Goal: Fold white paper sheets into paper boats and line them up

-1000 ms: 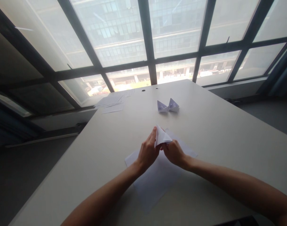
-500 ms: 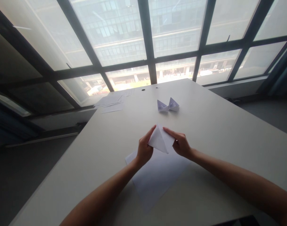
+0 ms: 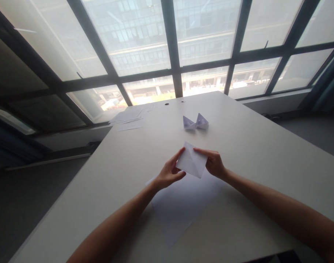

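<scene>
A folded white paper (image 3: 192, 161), now a flattened diamond with a crease down its middle, is held between my hands above the table. My left hand (image 3: 171, 171) grips its left edge, with the fingers at the upper left side and the thumb below the left corner. At the right side, my right hand (image 3: 214, 163) holds the paper, its index finger stretched along the upper right edge. Under both hands lies a white paper sheet (image 3: 183, 208), partly hidden by them.
Two folded paper boats (image 3: 195, 122) stand side by side farther back on the white table (image 3: 251, 153). Several loose paper sheets (image 3: 131, 118) lie at the far left corner. A dark object (image 3: 276, 257) shows at the bottom edge. Large windows (image 3: 202, 33) rise beyond the table.
The folded paper went from a raised, ridged shape to a flatter diamond and shifted slightly right. My left thumb has moved away from the paper's face; my right hand moved slightly right.
</scene>
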`<state>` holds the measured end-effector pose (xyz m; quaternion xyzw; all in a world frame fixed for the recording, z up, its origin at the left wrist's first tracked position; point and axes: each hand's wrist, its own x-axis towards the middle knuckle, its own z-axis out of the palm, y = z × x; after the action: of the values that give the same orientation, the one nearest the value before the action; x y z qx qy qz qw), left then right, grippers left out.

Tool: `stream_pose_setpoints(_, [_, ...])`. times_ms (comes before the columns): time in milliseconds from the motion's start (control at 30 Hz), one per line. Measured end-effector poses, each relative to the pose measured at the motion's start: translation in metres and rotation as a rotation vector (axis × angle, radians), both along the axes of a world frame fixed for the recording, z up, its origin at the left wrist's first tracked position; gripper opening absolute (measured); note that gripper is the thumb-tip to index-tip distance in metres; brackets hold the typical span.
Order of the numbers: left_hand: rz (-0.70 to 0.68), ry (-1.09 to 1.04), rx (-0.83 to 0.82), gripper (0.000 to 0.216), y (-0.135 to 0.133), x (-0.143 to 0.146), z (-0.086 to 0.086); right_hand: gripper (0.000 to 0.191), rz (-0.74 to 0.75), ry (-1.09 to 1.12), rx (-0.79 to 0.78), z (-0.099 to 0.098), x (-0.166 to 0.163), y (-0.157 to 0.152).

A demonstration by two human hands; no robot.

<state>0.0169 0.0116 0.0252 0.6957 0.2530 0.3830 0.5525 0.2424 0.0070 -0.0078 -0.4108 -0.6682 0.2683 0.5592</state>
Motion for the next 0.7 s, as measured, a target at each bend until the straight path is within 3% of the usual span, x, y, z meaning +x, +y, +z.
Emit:
stream_pose_setpoints(100, [-0.018,-0.077,-0.17,0.099,0.002,-0.001,0.002,0.038,0.103,-0.078,0.031,0.0,0.004,0.002])
stream_pose_setpoints(333, [0.09,0.016,-0.53,0.055,0.006,0.002,-0.002,0.042,0.26,-0.383,0.199,-0.001,0.004,0.004])
stream_pose_setpoints(467, [0.124,-0.014,-0.599,0.046,0.004,0.003,-0.004,0.046,0.298,-0.414,0.285,-0.002,0.005,0.007])
stream_pose_setpoints(567, [0.183,-0.068,-0.62,0.045,0.005,0.004,-0.007,0.051,0.354,-0.354,0.169,0.0,0.006,0.007])
stream_pose_setpoints(700, [0.378,-0.191,-0.608,0.047,0.009,0.008,-0.016,0.053,0.375,0.021,-0.155,0.003,0.002,0.008])
